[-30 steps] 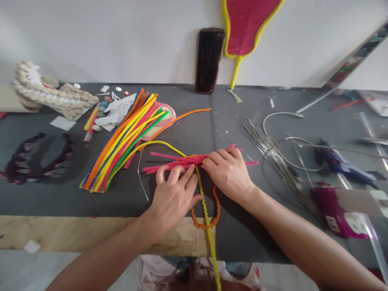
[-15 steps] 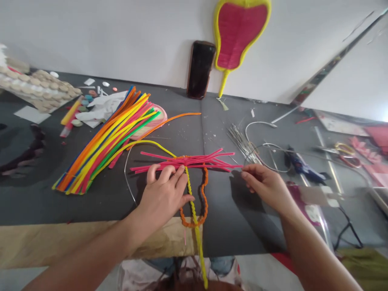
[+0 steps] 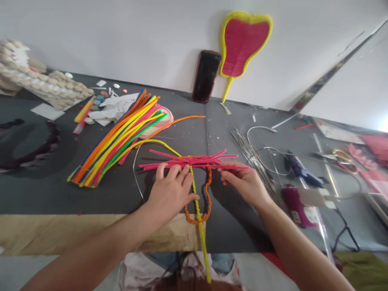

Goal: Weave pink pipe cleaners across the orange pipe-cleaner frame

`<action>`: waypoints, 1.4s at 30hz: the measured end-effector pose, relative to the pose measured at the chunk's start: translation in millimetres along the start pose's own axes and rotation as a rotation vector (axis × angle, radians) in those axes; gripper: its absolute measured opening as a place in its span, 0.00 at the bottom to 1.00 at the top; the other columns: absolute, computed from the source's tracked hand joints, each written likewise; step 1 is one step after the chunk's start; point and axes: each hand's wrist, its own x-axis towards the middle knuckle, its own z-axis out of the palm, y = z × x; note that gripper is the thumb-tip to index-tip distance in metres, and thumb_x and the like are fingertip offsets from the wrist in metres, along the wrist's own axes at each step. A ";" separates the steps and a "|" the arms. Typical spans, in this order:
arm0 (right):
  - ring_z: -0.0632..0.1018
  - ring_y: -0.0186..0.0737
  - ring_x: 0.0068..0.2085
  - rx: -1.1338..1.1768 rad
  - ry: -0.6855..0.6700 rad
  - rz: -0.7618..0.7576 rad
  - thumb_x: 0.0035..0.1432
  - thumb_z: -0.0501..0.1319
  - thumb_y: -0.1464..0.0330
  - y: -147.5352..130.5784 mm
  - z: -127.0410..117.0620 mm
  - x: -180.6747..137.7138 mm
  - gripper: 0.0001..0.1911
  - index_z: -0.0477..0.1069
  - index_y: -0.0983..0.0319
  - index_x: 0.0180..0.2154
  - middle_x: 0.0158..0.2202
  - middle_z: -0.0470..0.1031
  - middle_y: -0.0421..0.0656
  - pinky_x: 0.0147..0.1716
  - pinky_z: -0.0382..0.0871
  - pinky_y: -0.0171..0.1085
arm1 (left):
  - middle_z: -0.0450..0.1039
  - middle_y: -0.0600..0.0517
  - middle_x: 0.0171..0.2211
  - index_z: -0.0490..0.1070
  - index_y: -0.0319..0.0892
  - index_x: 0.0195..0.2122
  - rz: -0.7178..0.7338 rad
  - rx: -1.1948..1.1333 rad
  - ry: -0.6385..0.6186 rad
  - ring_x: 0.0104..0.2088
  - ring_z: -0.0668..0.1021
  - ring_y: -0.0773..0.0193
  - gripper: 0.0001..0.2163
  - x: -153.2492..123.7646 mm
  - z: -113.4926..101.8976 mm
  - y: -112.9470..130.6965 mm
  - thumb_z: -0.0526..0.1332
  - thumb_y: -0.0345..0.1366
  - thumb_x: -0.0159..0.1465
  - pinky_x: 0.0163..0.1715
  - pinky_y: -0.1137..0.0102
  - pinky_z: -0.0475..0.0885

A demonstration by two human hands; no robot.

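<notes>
A bundle of pink pipe cleaners (image 3: 194, 160) lies crosswise over a twisted yellow pipe cleaner (image 3: 197, 204). My left hand (image 3: 173, 186) presses the bundle down, its fingertips bent over the pink stems and its thumb beside the yellow one. At the bundle's right end, my right hand (image 3: 245, 182) pinches one pink pipe cleaner, whose tip sticks out past the fingers. A crinkled orange pipe cleaner loop (image 3: 208, 198) hangs below the bundle and crosses the yellow stem. The yellow stem runs down over the table's front edge.
To the left lie a multicoloured pipe cleaner bundle (image 3: 113, 141) and a striped pink oval (image 3: 156, 126). A phone (image 3: 206, 76) and a pink-and-yellow fan shape (image 3: 246, 45) lean on the wall. Rightward are thin wires (image 3: 247, 147), scissors (image 3: 341, 158) and a glue gun (image 3: 304, 169).
My right hand has moved left along the pink pipe cleaner, closer to the bundle's middle. My left hand keeps its place on the bundle. The whole view has shifted slightly.
</notes>
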 end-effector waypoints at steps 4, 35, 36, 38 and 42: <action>0.77 0.35 0.27 -0.349 -0.070 -0.226 0.61 0.57 0.64 0.2 21.0 7.6 0.13 0.76 0.61 0.44 0.33 0.79 0.44 0.29 0.75 0.37 | 0.72 0.44 0.56 0.73 0.40 0.47 0.000 0.013 -0.019 0.49 0.71 0.50 0.21 -0.8 0.2 1.1 0.63 0.51 0.60 0.53 0.48 0.58; 0.78 0.36 0.33 -1.247 -0.080 -0.585 0.64 0.56 0.70 -13.1 50.0 26.4 0.10 0.76 0.60 0.35 0.36 0.80 0.43 0.28 0.61 0.32 | 0.72 0.41 0.55 0.73 0.39 0.48 0.013 -0.007 -0.006 0.50 0.70 0.49 0.22 -3.0 2.8 1.1 0.63 0.51 0.60 0.54 0.48 0.56; 0.78 0.36 0.33 -1.228 -0.083 -0.591 0.65 0.55 0.69 -12.9 50.5 27.0 0.11 0.76 0.60 0.35 0.35 0.80 0.43 0.28 0.60 0.32 | 0.72 0.41 0.55 0.73 0.39 0.48 0.017 -0.004 -0.008 0.50 0.70 0.49 0.22 -2.7 2.7 1.2 0.63 0.51 0.60 0.54 0.48 0.57; 0.77 0.36 0.32 -1.196 -0.077 -0.610 0.66 0.54 0.68 -11.2 52.3 28.6 0.13 0.75 0.61 0.34 0.35 0.80 0.43 0.28 0.60 0.32 | 0.72 0.41 0.54 0.73 0.39 0.48 0.019 -0.003 -0.018 0.50 0.70 0.49 0.22 -2.4 2.5 1.6 0.63 0.51 0.61 0.54 0.48 0.57; 0.76 0.35 0.29 -1.190 -0.041 -0.623 0.66 0.53 0.67 -5.6 58.6 30.6 0.13 0.75 0.62 0.34 0.31 0.79 0.43 0.25 0.58 0.33 | 0.74 0.42 0.52 0.72 0.39 0.48 -0.013 -0.016 -0.014 0.51 0.70 0.49 0.22 -2.8 3.5 2.8 0.63 0.51 0.60 0.56 0.48 0.55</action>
